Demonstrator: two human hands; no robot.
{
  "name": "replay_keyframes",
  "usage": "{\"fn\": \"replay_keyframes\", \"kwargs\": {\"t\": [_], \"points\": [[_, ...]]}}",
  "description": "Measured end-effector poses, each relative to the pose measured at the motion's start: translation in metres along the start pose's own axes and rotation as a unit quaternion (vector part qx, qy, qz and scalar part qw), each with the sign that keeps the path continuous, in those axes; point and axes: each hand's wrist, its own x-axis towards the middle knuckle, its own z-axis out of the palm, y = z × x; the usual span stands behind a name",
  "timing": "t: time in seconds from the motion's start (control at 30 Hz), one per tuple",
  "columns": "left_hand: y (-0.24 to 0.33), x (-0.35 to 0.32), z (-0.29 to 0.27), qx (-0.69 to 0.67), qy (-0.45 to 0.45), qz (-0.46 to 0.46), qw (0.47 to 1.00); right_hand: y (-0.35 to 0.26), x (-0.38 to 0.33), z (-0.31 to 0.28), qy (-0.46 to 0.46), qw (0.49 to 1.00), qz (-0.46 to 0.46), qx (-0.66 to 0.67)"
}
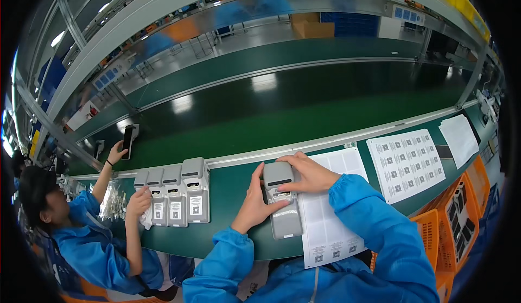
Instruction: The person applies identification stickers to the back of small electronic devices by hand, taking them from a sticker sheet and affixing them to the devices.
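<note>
A grey handheld terminal [285,221] lies back side up on the green bench in front of me, with a dark slot near its top and a small open recess in the middle. My left hand [254,201] is closed around its left side, the thumb along the lower body. From the right, my right hand [308,174] grips the upper part, with its thumb at the recess. Under my right forearm lies a label sheet [332,194], mostly bare, with a few printed labels left along its near edge.
Several grey terminals with white labels [196,205] stand in a row to the left. Beside them a co-worker [103,238] holds up another device [127,142]. A full label sheet [406,164] and orange crates [429,232] are at right. Beyond a metal rail runs a green conveyor belt [304,97].
</note>
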Motion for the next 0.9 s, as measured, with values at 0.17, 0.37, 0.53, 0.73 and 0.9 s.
{"fn": "replay_keyframes", "kwargs": {"t": [0.17, 0.37, 0.53, 0.73, 0.9], "points": [[0.008, -0.002, -0.003, 0.119, 0.029, -0.023, 0.992, 0.005, 0.0, 0.001, -0.002, 0.999, 0.019, 0.047], [0.016, 0.002, -0.006, 0.147, 0.011, -0.001, 0.989, 0.023, -0.012, -0.007, 0.012, 0.993, -0.027, 0.117], [0.018, 0.019, -0.013, 0.168, -0.013, 0.102, 0.98, 0.023, -0.012, -0.002, 0.03, 0.992, -0.026, 0.123], [0.009, 0.021, -0.011, 0.054, -0.019, 0.084, 0.995, 0.025, -0.014, 0.003, 0.044, 0.992, -0.008, 0.12], [0.01, 0.024, -0.013, 0.073, -0.02, 0.103, 0.992, 0.024, -0.014, 0.002, 0.05, 0.991, -0.008, 0.121]]}}
